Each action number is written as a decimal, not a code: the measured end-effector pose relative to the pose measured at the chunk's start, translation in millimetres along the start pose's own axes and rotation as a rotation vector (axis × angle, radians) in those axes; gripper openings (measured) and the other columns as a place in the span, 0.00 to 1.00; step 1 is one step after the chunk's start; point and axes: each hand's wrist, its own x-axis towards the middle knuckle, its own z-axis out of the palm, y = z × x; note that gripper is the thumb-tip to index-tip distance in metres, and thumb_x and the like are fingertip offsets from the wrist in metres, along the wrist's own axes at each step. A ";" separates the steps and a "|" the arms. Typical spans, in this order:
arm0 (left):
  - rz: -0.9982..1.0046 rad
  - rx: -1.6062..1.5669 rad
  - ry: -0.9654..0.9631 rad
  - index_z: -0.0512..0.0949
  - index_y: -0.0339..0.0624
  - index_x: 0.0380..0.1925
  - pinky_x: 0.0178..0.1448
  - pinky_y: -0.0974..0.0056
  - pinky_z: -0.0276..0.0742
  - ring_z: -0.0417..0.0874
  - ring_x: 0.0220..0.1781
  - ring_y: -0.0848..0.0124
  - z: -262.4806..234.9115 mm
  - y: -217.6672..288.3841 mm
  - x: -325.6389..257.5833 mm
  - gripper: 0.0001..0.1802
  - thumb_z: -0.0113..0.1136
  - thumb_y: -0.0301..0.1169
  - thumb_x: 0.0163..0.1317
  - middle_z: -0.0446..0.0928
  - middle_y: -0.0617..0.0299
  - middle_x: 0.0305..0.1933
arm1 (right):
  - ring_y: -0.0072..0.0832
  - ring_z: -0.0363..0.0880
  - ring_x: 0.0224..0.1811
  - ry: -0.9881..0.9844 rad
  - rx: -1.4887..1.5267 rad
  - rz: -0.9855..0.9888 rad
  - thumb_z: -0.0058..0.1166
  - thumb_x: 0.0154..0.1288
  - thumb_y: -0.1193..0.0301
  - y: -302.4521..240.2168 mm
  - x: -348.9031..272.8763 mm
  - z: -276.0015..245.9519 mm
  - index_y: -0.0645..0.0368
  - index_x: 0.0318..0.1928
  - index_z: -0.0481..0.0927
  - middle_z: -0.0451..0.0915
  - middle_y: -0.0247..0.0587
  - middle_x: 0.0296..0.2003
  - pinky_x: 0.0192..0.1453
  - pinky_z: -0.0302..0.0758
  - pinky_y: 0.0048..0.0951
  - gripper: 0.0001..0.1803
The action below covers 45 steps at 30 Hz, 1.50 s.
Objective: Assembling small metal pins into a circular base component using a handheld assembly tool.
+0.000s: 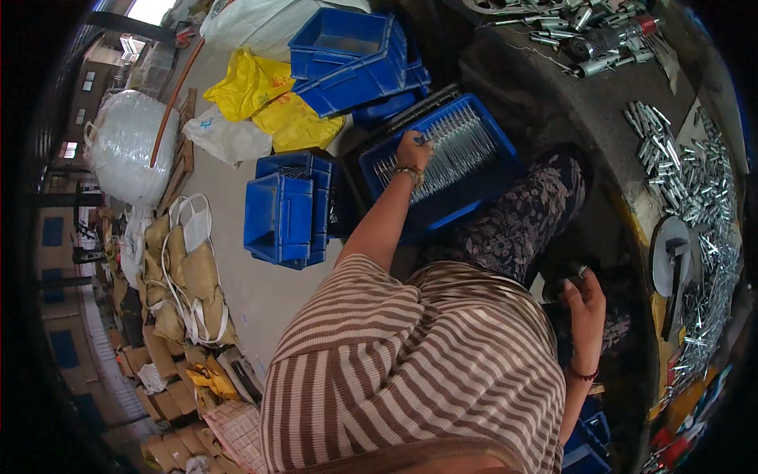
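Observation:
My left hand reaches into a blue tray and rests over the left part of its contents. Thin, shiny metal rods lie there side by side in a dense row. The fingers of that hand are curled down, and what they grip is hidden beneath them. Beside my right thigh, above the dark gap before the workbench, my right hand is raised with thumb and forefinger apart. A small pale spot shows at its fingertips, too small to name.
Stacked blue bins stand beyond the tray, and more blue bins sit to its left. Yellow bags lie on the floor. The workbench on the right carries metal tubes, a power tool and a round metal disc.

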 end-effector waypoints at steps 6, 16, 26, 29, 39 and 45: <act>0.575 0.373 0.264 0.81 0.38 0.46 0.44 0.54 0.82 0.89 0.38 0.59 -33.6 -17.7 4.6 0.15 0.67 0.38 0.68 0.86 0.47 0.41 | 0.19 0.78 0.42 -0.017 -0.031 -0.027 0.56 0.72 0.78 -1.6 6.9 2.6 0.69 0.61 0.76 0.83 0.36 0.43 0.47 0.77 0.25 0.19; 0.862 -0.392 -0.393 0.82 0.39 0.45 0.41 0.72 0.77 0.80 0.36 0.81 34.9 268.2 -157.1 0.11 0.70 0.28 0.66 0.82 0.67 0.36 | 0.22 0.80 0.38 0.005 -0.097 -0.169 0.62 0.69 0.74 -1.1 -1.5 5.7 0.70 0.55 0.78 0.84 0.44 0.39 0.43 0.77 0.28 0.18; 1.369 0.188 -0.349 0.79 0.45 0.48 0.48 0.44 0.78 0.82 0.48 0.47 131.1 336.3 -229.2 0.17 0.69 0.31 0.58 0.83 0.53 0.42 | 0.38 0.85 0.39 0.218 -0.269 -0.229 0.64 0.68 0.70 -22.0 -37.2 -21.2 0.69 0.57 0.78 0.85 0.55 0.42 0.44 0.79 0.35 0.21; 1.255 0.225 -0.371 0.80 0.43 0.45 0.44 0.47 0.77 0.83 0.41 0.48 135.5 339.0 -222.0 0.15 0.70 0.31 0.58 0.82 0.51 0.35 | 0.44 0.85 0.40 0.359 -0.325 -0.405 0.65 0.66 0.70 -9.9 -48.2 -34.9 0.68 0.55 0.79 0.85 0.56 0.42 0.46 0.80 0.36 0.20; 0.782 -0.250 -0.849 0.78 0.36 0.48 0.37 0.73 0.74 0.78 0.35 0.80 103.5 328.3 -211.3 0.15 0.71 0.26 0.64 0.80 0.66 0.35 | 0.48 0.83 0.43 1.462 -0.740 -0.253 0.64 0.63 0.73 8.8 -139.9 -168.5 0.61 0.48 0.82 0.84 0.50 0.42 0.49 0.79 0.42 0.13; 0.530 -0.356 -1.065 0.76 0.37 0.50 0.35 0.74 0.78 0.84 0.34 0.77 96.7 332.3 -242.1 0.15 0.67 0.23 0.65 0.83 0.62 0.39 | 0.51 0.83 0.51 1.693 -0.712 0.061 0.65 0.65 0.65 83.4 -165.9 -232.3 0.65 0.57 0.78 0.84 0.54 0.49 0.55 0.78 0.42 0.24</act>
